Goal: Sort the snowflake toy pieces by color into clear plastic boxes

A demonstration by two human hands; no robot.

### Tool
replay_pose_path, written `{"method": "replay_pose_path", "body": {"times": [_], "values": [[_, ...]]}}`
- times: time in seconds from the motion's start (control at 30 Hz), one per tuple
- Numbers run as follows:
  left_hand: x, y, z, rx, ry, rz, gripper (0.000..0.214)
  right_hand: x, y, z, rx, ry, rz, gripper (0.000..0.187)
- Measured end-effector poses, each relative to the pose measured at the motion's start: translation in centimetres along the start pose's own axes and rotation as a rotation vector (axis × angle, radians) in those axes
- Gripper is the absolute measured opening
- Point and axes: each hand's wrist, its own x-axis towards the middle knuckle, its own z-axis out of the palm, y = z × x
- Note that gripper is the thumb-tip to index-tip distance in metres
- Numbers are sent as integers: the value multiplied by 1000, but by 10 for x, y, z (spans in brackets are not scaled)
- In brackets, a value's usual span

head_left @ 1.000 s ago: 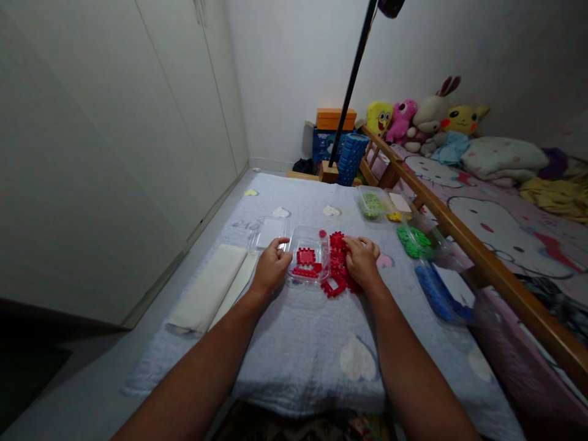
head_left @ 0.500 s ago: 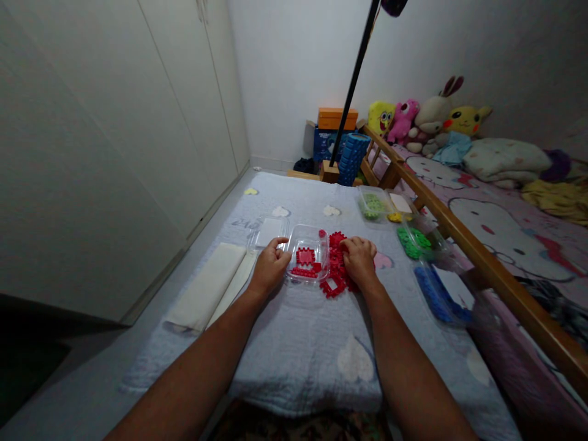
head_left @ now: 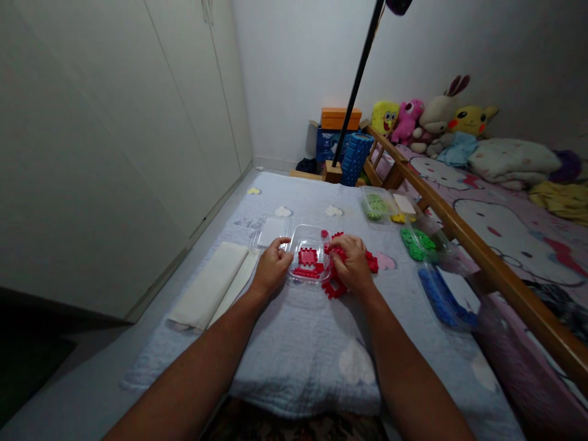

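Observation:
A clear plastic box (head_left: 309,237) sits in the middle of the cloth, with several red interlocking plastic pieces (head_left: 307,256) inside. My left hand (head_left: 272,264) grips its left rim between thumb and fingers. Just past the right rim, my right hand (head_left: 354,260) has its fingers closed on a red plastic building piece (head_left: 337,251), partly hidden by the fingers. Under and around that hand lies a pile of loose red pieces, including a square frame piece (head_left: 334,289) close to the box and some (head_left: 372,262) right of the knuckles.
A clear lid with a white label (head_left: 272,231) lies behind my left hand, and a folded cream cloth (head_left: 209,285) is at the left. Along the right edge stand boxes of light green (head_left: 375,207), yellow (head_left: 399,217), green (head_left: 417,244) and blue pieces (head_left: 438,297), beside a wooden bed rail (head_left: 454,220).
My right hand has moved left from the pile towards the box's right rim, with a red piece at its fingertips. The left hand stays on the box.

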Motion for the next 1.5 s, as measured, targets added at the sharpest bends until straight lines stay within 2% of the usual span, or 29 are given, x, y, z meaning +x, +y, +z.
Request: {"method": "replay_pose_path", "body": {"times": [0.17, 0.37, 0.5, 0.63, 0.7, 0.9, 1.07, 1.17, 1.33, 1.5], "values": [[0, 1, 1, 9, 4, 4, 48, 0, -5, 11, 6, -63, 15, 18], [-1, 3, 0, 15, 6, 2, 47, -1, -1, 14, 2, -68, 21, 17], [-1, 3, -1, 12, 9, -6, 45, 0, 6, 11, 26, 12, 24, 17], [-1, 2, -1, 15, 14, 3, 46, 4, 23, 6, -46, 137, 117, 20], [-1, 1, 0, 16, 17, 10, 46, 8, 32, 6, -104, 155, 165, 20], [-2, 1, 0, 26, 33, -6, 45, 29, 44, 13, -226, 15, 161, 24], [-3, 3, 0, 33, 29, -21, 49, 45, 35, 21, -341, -171, 204, 26], [-2, 2, 0, 38, 23, -18, 49, 45, 31, 24, -368, -209, 234, 23], [-3, 1, 1, 53, 20, -6, 47, 41, 33, 23, -328, -99, 235, 21], [-4, 3, 1, 55, 29, -5, 48, 40, 33, 14, -94, 93, 190, 23]]}}
